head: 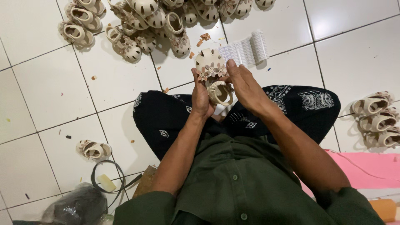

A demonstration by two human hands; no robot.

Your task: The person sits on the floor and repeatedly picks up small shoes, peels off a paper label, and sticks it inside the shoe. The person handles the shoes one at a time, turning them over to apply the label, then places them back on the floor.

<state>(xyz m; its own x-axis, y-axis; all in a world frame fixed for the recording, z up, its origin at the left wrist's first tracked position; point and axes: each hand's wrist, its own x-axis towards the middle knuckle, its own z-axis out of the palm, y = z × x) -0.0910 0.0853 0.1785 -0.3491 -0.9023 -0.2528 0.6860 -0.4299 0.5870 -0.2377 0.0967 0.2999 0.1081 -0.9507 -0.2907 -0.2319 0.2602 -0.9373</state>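
Note:
I hold a small cream child's sandal (pixel 211 66) with flower trims across its front, raised above my lap. My left hand (pixel 201 96) grips it from the left side, thumb on the flower strip. My right hand (pixel 244 85) grips the right side, with its thumb at the sandal's top edge. The sandal's braided heel strap (pixel 221 92) hangs between my two hands. I sit cross-legged on a white tiled floor in dark patterned trousers (pixel 304 102).
A heap of matching cream sandals (pixel 141 21) lies ahead. Three more sandals (pixel 377 118) are stacked at the right, and one (pixel 93 149) lies at the left. A white ribbed strip (pixel 246 50) lies beyond my hands. A pink sheet (pixel 366 166) and a black bag (pixel 81 206) are close by.

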